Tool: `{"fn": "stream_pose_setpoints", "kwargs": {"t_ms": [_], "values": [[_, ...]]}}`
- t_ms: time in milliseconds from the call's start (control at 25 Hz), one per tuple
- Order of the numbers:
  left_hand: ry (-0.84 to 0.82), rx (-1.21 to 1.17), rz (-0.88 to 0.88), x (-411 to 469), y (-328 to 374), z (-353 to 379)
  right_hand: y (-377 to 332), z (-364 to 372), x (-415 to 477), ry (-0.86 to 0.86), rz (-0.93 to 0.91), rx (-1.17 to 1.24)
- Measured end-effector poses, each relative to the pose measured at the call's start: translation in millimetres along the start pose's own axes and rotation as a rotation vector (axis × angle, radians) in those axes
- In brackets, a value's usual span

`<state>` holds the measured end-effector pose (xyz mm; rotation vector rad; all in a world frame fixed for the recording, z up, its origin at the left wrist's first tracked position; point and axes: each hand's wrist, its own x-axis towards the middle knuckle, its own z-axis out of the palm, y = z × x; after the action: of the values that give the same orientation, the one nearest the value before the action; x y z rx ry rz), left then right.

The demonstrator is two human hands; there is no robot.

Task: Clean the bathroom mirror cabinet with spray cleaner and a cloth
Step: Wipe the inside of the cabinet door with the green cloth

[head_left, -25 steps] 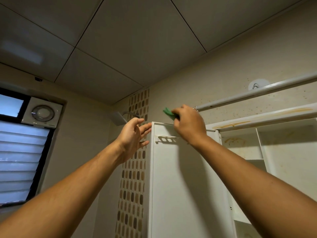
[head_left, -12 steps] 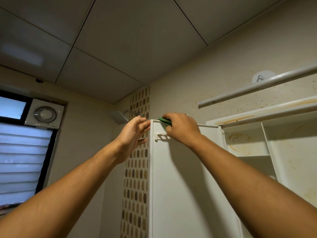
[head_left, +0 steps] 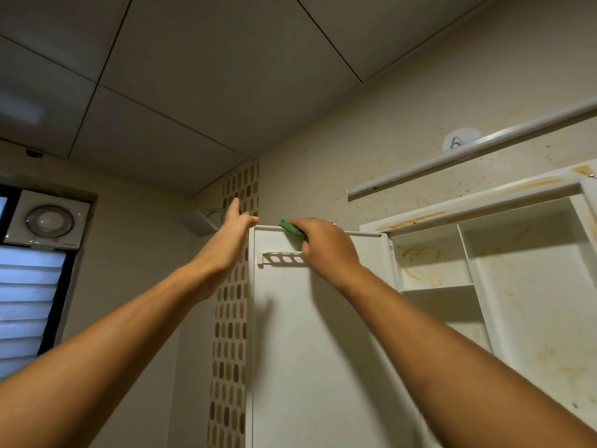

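The white cabinet door point(head_left: 310, 344) stands swung open, its inner face toward me, with a small slotted rail near its top. My right hand point(head_left: 326, 247) grips a green cloth point(head_left: 288, 226) and presses it on the door's top edge; most of the cloth is hidden under the fingers. My left hand point(head_left: 234, 227) rests with straight fingers on the door's top left corner. To the right, the open cabinet point(head_left: 504, 286) shows white shelves with brownish stains. No spray bottle is in view.
A white rod point(head_left: 468, 153) runs along the wall above the cabinet, with a round wall hook point(head_left: 460, 140) behind it. A shower head point(head_left: 201, 223) sits behind my left hand. A vent fan point(head_left: 48, 219) and louvred window point(head_left: 29, 305) are at the left.
My left hand has risen from the door's side to its top corner. My right hand with the cloth has come down onto the top edge. The view has shifted a little.
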<state>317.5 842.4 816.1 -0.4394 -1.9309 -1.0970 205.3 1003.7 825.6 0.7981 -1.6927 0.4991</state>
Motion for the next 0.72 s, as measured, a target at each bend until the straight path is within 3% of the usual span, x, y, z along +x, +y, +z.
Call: {"fn": "stream_pose_setpoints", "kwargs": {"t_ms": [200,320,480,720], "values": [[-0.079,0.349,0.087,7,1,-6,100,-24,-25,0.014,0.192,-0.237],[-0.068,0.407,0.096,12,2,-12,96,-14,-47,0.123,0.253,-0.188],[-0.048,0.329,0.064,20,1,-14,77,4,-60,0.221,0.396,0.084],[-0.028,0.222,0.072,28,-6,-17,78,-13,-39,0.083,0.422,-0.099]]}}
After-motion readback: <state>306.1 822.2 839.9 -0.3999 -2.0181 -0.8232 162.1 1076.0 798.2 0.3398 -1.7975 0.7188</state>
